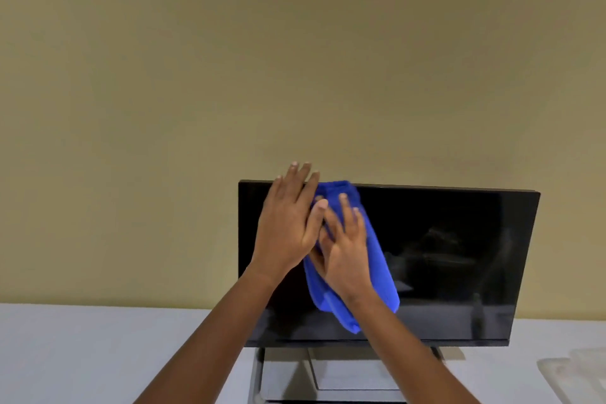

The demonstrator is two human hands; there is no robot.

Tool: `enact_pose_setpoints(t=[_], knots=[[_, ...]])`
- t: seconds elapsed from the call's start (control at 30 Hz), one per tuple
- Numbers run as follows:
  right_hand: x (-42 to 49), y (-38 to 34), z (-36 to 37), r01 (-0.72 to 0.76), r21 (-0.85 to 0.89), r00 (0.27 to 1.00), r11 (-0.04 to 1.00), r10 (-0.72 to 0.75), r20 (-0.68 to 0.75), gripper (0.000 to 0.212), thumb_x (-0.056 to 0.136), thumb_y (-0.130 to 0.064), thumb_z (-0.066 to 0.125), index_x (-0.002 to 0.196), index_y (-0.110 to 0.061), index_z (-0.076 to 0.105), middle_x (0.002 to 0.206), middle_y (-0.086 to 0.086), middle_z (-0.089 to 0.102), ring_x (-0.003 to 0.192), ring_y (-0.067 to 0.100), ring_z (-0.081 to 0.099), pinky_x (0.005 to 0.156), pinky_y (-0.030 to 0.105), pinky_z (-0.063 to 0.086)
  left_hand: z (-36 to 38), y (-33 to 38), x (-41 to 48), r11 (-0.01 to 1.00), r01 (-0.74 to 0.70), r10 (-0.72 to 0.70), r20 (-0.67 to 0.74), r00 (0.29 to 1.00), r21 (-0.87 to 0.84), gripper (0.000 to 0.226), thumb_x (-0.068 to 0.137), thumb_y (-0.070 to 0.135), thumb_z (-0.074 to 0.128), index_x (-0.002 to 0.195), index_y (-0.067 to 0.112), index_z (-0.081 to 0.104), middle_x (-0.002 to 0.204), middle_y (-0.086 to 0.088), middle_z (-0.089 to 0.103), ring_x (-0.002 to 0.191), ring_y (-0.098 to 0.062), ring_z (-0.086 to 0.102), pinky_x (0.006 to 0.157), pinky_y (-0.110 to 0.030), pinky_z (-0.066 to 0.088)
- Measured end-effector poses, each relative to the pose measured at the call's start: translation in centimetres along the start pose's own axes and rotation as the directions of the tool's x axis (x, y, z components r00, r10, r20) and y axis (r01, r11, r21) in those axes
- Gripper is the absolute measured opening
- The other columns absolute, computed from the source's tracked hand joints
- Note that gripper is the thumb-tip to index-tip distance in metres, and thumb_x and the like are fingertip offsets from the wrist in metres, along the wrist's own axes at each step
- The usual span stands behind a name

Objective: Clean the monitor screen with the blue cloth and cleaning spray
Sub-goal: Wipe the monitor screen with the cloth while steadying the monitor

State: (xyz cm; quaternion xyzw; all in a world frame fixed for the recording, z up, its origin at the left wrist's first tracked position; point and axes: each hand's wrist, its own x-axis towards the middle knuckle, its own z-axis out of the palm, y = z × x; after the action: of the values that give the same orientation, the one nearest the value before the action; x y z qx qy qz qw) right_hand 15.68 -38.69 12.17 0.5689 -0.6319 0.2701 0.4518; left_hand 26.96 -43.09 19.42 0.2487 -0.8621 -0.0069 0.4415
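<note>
A black monitor point(459, 256) stands on a pale table, its dark screen facing me. A blue cloth point(380, 259) hangs flat against the left part of the screen, from the top edge down nearly to the bottom bezel. My right hand point(346, 249) presses on the cloth with fingers spread. My left hand point(288, 223) lies flat against the screen beside it, fingers reaching over the top edge and the thumb overlapping my right hand's fingers on the cloth. No spray bottle is in view.
The monitor's stand point(344, 371) rests on the pale grey table point(98, 354). A blurred clear object point(574, 374) lies on the table at the lower right. A plain beige wall point(295, 59) fills the background.
</note>
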Motion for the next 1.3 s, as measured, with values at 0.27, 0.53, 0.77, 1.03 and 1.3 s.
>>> enact_pose_setpoints(t=[0.27,0.53,0.77,1.03,1.3], knots=[[-3.2,9.7,-2.0,0.189,-0.146,0.981,0.971,-0.181,0.071,0.041,0.088,-0.036,0.047,0.126,-0.021,0.046,0.139,0.000,0.038,0.143,0.029,0.013,0.111,0.045,0.020,3.2,3.6,1.7,0.990,-0.108,0.081,0.256,0.963,0.091,0.081,0.091,0.053,-0.003,0.128,0.007,0.052,0.134,-0.008,0.055,0.135,-0.026,0.038,0.111,-0.040,0.022],[-7.0,20.8,-5.8,-0.627,-0.045,0.779,0.778,0.626,-0.040,0.049,0.087,-0.038,0.041,0.130,-0.016,0.050,0.146,0.010,0.033,0.136,0.039,0.022,0.105,0.054,0.031,4.5,6.2,2.8,0.999,-0.030,0.039,0.246,0.969,-0.043,0.096,0.078,0.063,-0.013,0.135,0.010,0.043,0.142,-0.006,0.046,0.141,-0.020,0.026,0.117,-0.032,0.013],[-3.2,13.4,-3.7,-0.725,0.059,0.682,0.686,0.727,-0.083,0.052,0.085,-0.037,0.046,0.132,-0.015,0.048,0.146,0.013,0.034,0.136,0.043,0.019,0.102,0.053,0.032,6.2,8.5,3.9,0.988,0.060,-0.030,0.201,0.979,-0.145,0.076,0.087,0.055,0.009,0.122,0.008,0.056,0.125,-0.007,0.061,0.125,-0.023,0.049,0.109,-0.034,0.029],[-4.8,10.6,-1.7,0.056,-0.108,0.994,0.993,-0.045,0.100,0.049,0.081,-0.044,0.052,0.126,-0.027,0.044,0.141,-0.002,0.033,0.143,0.030,0.009,0.111,0.045,0.017,6.9,8.7,3.7,0.971,0.122,-0.110,0.065,0.992,-0.206,0.059,0.092,0.038,0.016,0.104,0.007,0.065,0.102,-0.006,0.069,0.098,-0.022,0.061,0.093,-0.024,0.034],[-6.5,22.1,-4.8,-0.148,-0.181,0.989,0.972,0.150,-0.001,0.049,0.090,-0.050,0.035,0.137,-0.035,0.035,0.157,-0.009,0.006,0.144,0.029,0.009,0.106,0.050,0.028,7.4,9.1,3.6,0.948,0.169,-0.168,0.026,0.985,-0.270,0.058,0.093,0.036,0.017,0.103,0.007,0.066,0.100,-0.007,0.070,0.097,-0.024,0.063,0.093,-0.039,0.046]])
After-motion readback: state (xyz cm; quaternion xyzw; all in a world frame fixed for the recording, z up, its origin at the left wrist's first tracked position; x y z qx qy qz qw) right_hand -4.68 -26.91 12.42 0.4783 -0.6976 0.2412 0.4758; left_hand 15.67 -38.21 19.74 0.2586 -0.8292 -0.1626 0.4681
